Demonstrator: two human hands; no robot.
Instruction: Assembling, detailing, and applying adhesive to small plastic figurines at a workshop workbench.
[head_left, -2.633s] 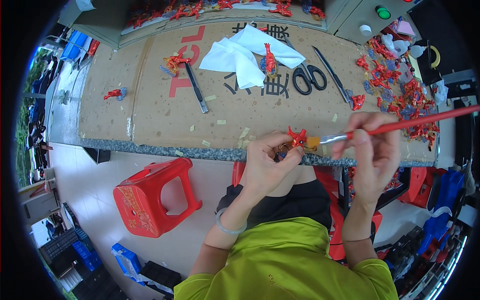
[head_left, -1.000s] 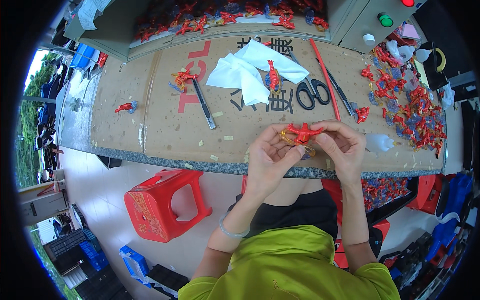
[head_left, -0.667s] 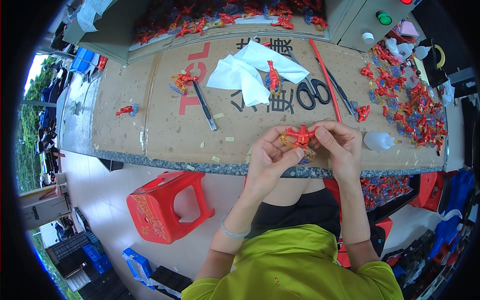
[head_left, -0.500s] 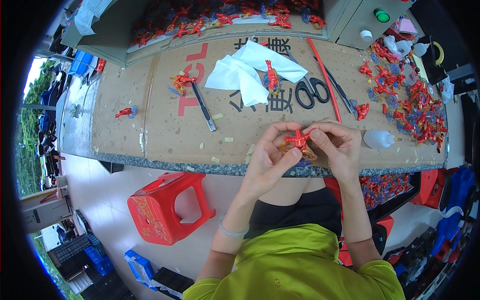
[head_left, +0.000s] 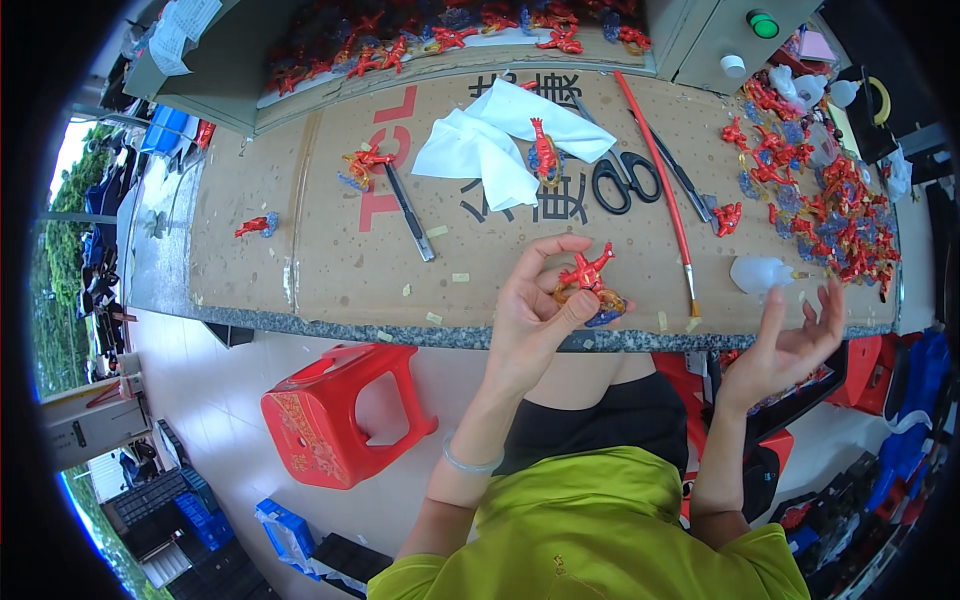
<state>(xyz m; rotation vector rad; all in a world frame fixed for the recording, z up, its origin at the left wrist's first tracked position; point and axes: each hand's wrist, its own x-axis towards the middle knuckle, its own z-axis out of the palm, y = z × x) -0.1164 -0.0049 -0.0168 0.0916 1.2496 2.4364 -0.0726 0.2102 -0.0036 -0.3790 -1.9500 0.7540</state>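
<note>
Between the thumb and fingers of my left hand (head_left: 540, 310) is a red figurine (head_left: 588, 272) with a blue and amber base, held over the table's front edge. My right hand (head_left: 785, 345) holds nothing; its fingers are spread, near a translucent squeeze bottle (head_left: 760, 275) with a thin tip. A red-handled paintbrush (head_left: 668, 175) lies between the two hands, bristles toward me. Beyond my left hand, another red figurine (head_left: 543, 155) lies on a white cloth (head_left: 475, 150). To the left, a figurine (head_left: 368, 162) touches the top of a box cutter (head_left: 408, 212).
Black-handled scissors (head_left: 626, 183) and a dark slim tool (head_left: 680, 175) lie beside the brush. A heap of red and blue figurines (head_left: 845, 225) covers the right side. More figurines fill the shelf (head_left: 450, 55) at the back. A red stool (head_left: 345, 415) stands below the table.
My right hand has let go of the figurine and moved right, opening its fingers. My left hand still holds the figurine, now tilted differently. The brush's bristle end has come into view.
</note>
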